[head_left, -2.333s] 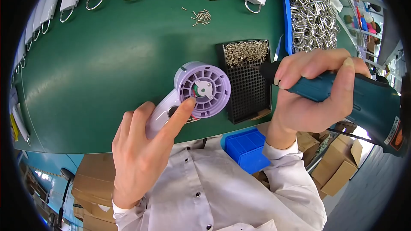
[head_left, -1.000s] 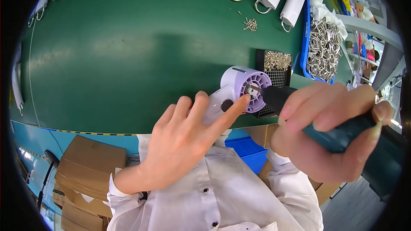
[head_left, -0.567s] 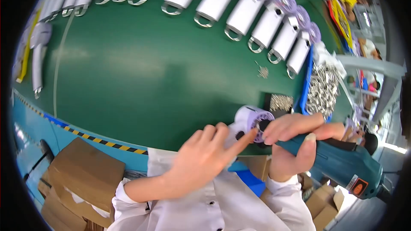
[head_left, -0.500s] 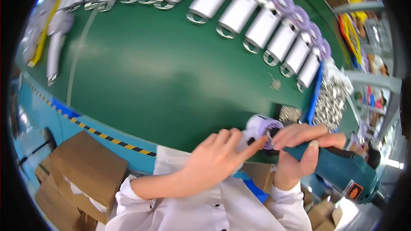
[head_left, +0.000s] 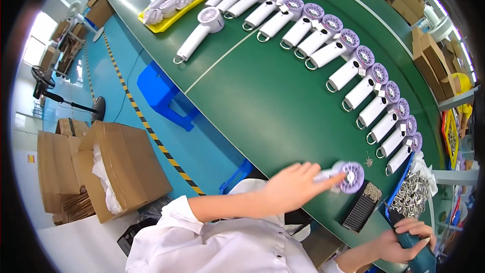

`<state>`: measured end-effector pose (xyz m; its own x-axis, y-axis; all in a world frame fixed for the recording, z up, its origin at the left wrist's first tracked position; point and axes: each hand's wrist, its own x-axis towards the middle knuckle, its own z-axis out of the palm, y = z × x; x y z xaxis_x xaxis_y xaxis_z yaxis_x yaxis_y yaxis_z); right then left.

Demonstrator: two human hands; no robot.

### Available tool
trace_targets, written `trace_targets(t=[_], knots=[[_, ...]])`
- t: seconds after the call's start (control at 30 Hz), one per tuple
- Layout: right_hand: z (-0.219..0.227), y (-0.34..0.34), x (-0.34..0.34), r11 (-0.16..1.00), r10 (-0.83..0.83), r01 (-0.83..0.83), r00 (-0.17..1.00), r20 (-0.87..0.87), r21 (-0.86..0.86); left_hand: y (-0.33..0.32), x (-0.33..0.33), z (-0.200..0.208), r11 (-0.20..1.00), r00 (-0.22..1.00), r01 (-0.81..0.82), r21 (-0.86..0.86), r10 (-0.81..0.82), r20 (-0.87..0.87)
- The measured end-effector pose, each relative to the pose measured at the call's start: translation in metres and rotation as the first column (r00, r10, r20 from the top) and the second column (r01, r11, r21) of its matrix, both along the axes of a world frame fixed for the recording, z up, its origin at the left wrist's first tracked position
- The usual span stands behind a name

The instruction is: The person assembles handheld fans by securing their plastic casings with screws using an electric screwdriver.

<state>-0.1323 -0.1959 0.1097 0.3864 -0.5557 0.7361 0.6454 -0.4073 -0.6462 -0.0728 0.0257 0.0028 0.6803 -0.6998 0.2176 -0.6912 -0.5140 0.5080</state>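
My left hand (head_left: 292, 188) is closed around the handle of a small white-and-purple handheld fan, its index finger reaching onto the round slotted fan head (head_left: 355, 177). Most of that handle is hidden by the hand. At the lower right, my right hand (head_left: 399, 245) grips a teal power screwdriver (head_left: 423, 262), apart from the fan; the frame edge cuts off part of the tool. Between the hands stands a black grid tray (head_left: 360, 211) with small screws at its far end. A few loose screws (head_left: 369, 162) lie beyond the fan.
Similar handheld fans (head_left: 344, 75) curve in a row along the green table (head_left: 252, 116). One fan (head_left: 193, 43) lies apart near a yellow tray (head_left: 162, 25) of white-purple parts. A blue bin (head_left: 388, 201) of metal pieces stands at right. Left are a blue stool (head_left: 155, 90) and cardboard boxes (head_left: 139, 164).
My right hand has drawn the power screwdriver away from the fan head, to the lower right. My left hand still holds the fan, whose head now faces up. The view has swung leftward.
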Motion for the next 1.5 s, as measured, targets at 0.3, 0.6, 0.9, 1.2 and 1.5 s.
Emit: trace_targets(t=[0.3, 0.6, 0.9, 1.2, 1.5], knots=[[-0.022, -0.055, -0.052, 0.522, -0.850, 0.671, 0.454, -0.265, -0.526, 0.179, 0.142, 0.036, 0.625, 0.559, -0.657, -0.421, 0.779, 0.284], [-0.124, -0.173, -0.137, 0.659, -0.696, 0.566, 0.208, -0.688, -0.495, 0.350, 0.278, -0.027, 0.575, 0.547, -0.808, -0.130, 0.813, 0.198], [-0.118, -0.139, -0.146, 0.722, -0.621, 0.377, -0.019, -0.784, -0.580, 0.371, 0.323, -0.065, 0.643, 0.586, -0.762, -0.069, 0.732, 0.348], [-0.111, -0.107, -0.088, 0.715, -0.671, 0.356, 0.110, -0.733, -0.601, 0.464, 0.353, -0.064, 0.752, 0.558, -0.657, 0.060, 0.431, 0.709], [-0.114, -0.085, -0.096, 0.626, -0.778, 0.279, 0.149, -0.611, -0.729, 0.112, 0.124, 0.036, 0.874, 0.867, -0.351, -0.337, 0.439, 0.235]])
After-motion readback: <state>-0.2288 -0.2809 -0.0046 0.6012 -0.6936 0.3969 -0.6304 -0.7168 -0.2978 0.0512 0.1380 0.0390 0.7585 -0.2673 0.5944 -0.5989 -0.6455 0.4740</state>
